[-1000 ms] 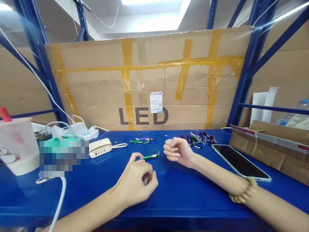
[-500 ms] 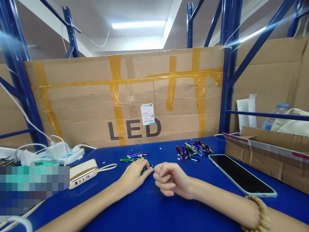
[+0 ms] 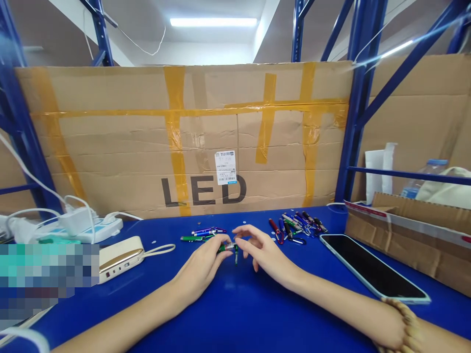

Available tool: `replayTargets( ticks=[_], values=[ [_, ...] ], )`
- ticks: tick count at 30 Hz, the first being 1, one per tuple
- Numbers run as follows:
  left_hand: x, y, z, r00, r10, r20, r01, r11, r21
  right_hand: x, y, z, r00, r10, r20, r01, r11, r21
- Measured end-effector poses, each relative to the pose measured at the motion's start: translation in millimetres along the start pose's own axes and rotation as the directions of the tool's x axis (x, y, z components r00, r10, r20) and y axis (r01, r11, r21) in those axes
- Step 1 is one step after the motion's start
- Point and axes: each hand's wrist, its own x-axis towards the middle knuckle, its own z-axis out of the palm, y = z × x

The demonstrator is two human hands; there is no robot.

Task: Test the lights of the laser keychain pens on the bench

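My left hand (image 3: 206,262) pinches a small green keychain flashlight (image 3: 228,248) just above the blue shelf top (image 3: 235,314). My right hand (image 3: 257,250) meets it from the right, fingers loosely spread with the tips at the flashlight's silver end and clip. Just beyond the hands lie two more small flashlights (image 3: 204,234), one green and one purple. A pile of several coloured flashlights (image 3: 296,224) lies to the right, near the back.
A phone (image 3: 371,269) lies face up at the right beside an open cardboard box (image 3: 412,235). A cream power bank (image 3: 119,252) and a white power strip (image 3: 81,228) sit at the left. A taped cardboard sheet marked LED (image 3: 202,142) walls the back.
My left hand went forward and picked up the green flashlight. My right hand opened from a loose fist and came to the flashlight's end. The view swung left and the cup left the frame.
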Motion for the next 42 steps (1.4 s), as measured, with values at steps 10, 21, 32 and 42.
replayTargets(
  ticks=[10,21,32,42],
  values=[
    [0,-5,1.6,0.997,-0.066,-0.026,0.066,0.998,0.007,1,2,4,0.984,-0.081,0.16,0.097,0.991,-0.093],
    [2,-11,2.1,0.993,-0.075,-0.088,0.074,0.997,-0.014,3,6,1,0.999,-0.007,0.042,0.015,0.978,-0.207],
    [-1,-4,0.5,0.994,-0.046,0.104,0.061,0.987,-0.151,-5,1,1,0.95,-0.044,0.309,0.143,0.942,-0.305],
    [-2,6,1.8,0.959,-0.277,-0.059,0.182,0.761,-0.623,-3,0,-3,0.966,-0.106,0.237,0.175,0.941,-0.291]
  ],
)
